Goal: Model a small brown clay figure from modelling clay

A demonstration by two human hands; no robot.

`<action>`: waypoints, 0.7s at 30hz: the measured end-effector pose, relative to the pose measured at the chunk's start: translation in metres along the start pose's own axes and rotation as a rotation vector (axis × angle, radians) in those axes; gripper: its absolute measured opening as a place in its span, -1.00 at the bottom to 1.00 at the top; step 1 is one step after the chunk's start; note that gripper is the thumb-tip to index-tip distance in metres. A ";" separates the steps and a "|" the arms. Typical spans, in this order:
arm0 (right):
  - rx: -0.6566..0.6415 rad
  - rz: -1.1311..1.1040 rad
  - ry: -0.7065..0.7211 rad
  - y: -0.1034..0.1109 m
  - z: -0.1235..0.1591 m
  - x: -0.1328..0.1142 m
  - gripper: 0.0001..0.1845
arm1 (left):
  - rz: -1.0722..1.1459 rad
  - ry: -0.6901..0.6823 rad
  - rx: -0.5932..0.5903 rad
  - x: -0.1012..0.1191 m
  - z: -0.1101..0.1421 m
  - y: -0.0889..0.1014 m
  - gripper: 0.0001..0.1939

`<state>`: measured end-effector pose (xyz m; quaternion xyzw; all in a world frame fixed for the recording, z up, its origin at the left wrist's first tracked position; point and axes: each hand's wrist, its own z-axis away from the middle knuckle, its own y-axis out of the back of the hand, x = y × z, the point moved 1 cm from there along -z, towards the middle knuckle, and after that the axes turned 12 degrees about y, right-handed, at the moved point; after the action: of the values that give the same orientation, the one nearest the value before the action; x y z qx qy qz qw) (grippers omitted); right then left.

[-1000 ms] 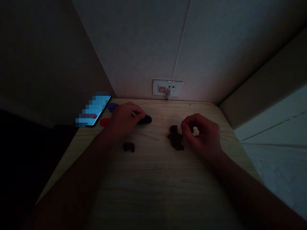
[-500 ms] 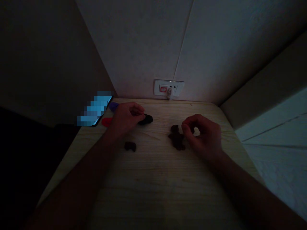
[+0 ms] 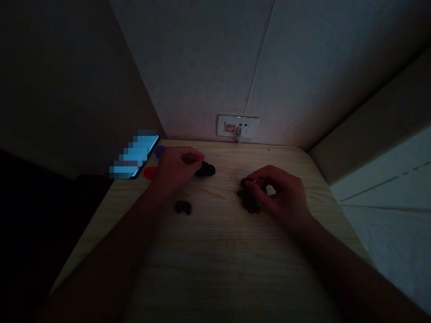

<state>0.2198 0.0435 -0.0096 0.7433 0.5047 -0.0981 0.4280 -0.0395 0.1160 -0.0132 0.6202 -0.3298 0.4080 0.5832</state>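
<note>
My left hand (image 3: 180,168) is closed in a pinch at the left end of a black lump (image 3: 206,169) that looks like modelling clay. A dark brown bear-shaped figure (image 3: 251,202), apparently of the same clay, lies flat on the wooden tabletop (image 3: 215,251). My right hand (image 3: 281,190) has thumb and forefinger pressed together over the figure's head, touching or just above it. Any small piece between those fingertips is too dark to make out. A separate curved brown piece (image 3: 183,207) rests nearer to me, below my left hand.
A red piece (image 3: 149,173) and a purple piece (image 3: 159,150) lie left of my left wrist. Behind them is a lit phone (image 3: 136,157) at the table's left edge. A wall socket (image 3: 238,126) with a plug sits behind the table. The light is dim.
My right hand has moved left from beside the figure, and its fingertips now cover part of the head. My left hand stays at the black lump.
</note>
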 end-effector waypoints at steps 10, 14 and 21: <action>-0.011 -0.040 0.044 0.001 0.004 0.003 -0.84 | -0.061 -0.134 0.167 0.004 0.009 -0.006 -0.90; 0.001 -0.014 0.056 0.002 0.000 -0.001 -0.87 | -0.053 -0.171 0.206 0.008 0.013 -0.006 -0.89; 0.071 -0.120 -0.100 -0.001 0.003 -0.001 -0.87 | -0.033 -0.212 0.233 0.009 0.016 -0.005 -0.87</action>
<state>0.2191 0.0404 -0.0116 0.7205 0.5225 -0.1785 0.4195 -0.0291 0.1014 -0.0075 0.7285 -0.3296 0.3661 0.4761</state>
